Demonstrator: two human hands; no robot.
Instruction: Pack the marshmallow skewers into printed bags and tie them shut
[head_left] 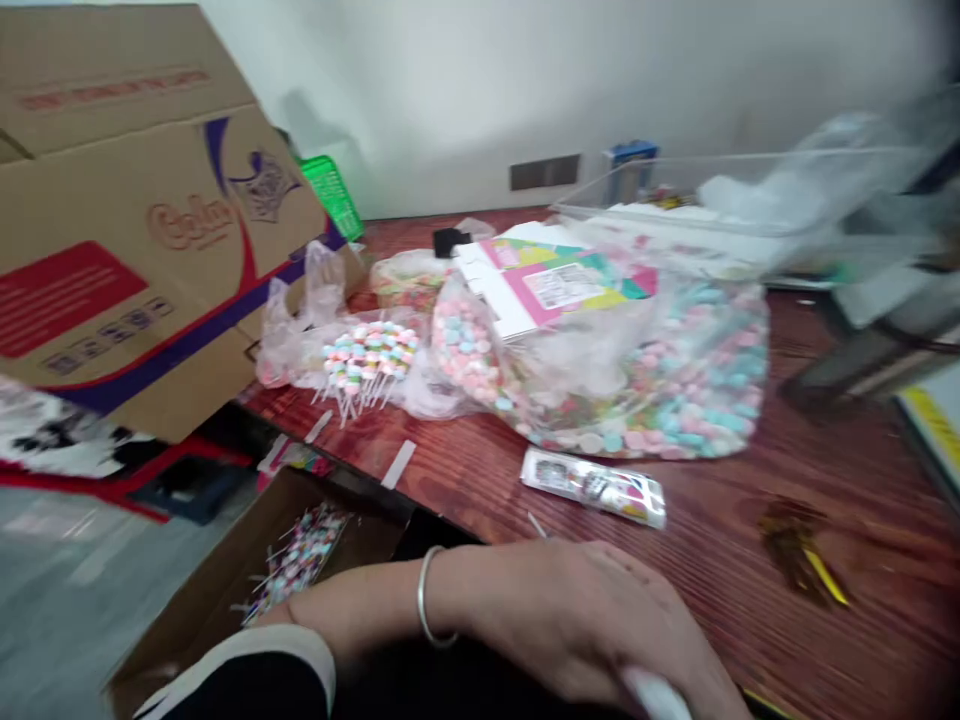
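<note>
1. Noted at bottom of view: left hand [592, 620], back uppermost, fingers partly curled toward a pale pink-white item [654, 694]. Cannot tell firm grasp from light touch; fingertips cropped, blurred.
2. Right hand: out of view; cannot tell state.
3. Pale item located at bottom edge, apparently against underside of left hand. Cut off by frame; cannot identify.
4. Handling, as judged: pinch gently, without crushing; bring well over the table before shifting grip.
5. Best to lift dark sleeve [240, 690] and bracelet [422, 592] clear of open carton [172, 620], to avoid snagging stick sweets [300, 555] inside.
6. Surface: reddish wood-grain table [712, 530]. Lying on it: foil packet [592, 487] just beyond hand, gold strips [799, 545] to right, bunched marshmallow sticks [367, 360] to left. Behind packet: clear bag of pastel sweets [697, 400], with printed card pack [562, 285] on top.
7. Room: pale wall [450, 100] behind, grey floor [52, 560] at left. Also large Cola box [187, 240], tilted, and green basket [330, 195].
</note>
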